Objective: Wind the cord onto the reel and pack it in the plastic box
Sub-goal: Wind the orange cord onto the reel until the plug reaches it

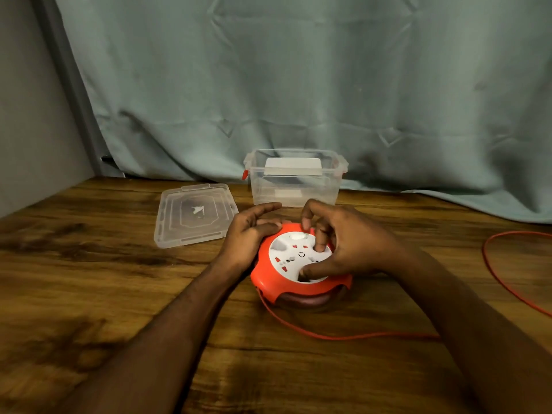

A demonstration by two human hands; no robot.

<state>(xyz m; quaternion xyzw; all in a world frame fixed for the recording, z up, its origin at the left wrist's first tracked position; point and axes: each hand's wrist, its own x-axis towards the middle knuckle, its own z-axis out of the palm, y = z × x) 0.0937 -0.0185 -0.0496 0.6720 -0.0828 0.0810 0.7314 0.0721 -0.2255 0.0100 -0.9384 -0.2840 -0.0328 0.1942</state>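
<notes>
both hands on the reel, box waiting open

the orange reel (298, 264) sits flat on the wooden table (89, 264), just in front of the clear plastic box (295, 177). the box stands open, its lid (194, 215) lying flat to its left. the left hand (248, 234) cups the reel's left edge, fingers curled loosely over the rim. the right hand (340, 243) rests on the white socket face, fingertips and thumb pressed into its recesses. the orange cord (343, 337) leaves the reel at the front-left, runs under the right forearm and loops loose at the table's right side. a grey-green curtain (298, 85) hangs behind.
</notes>
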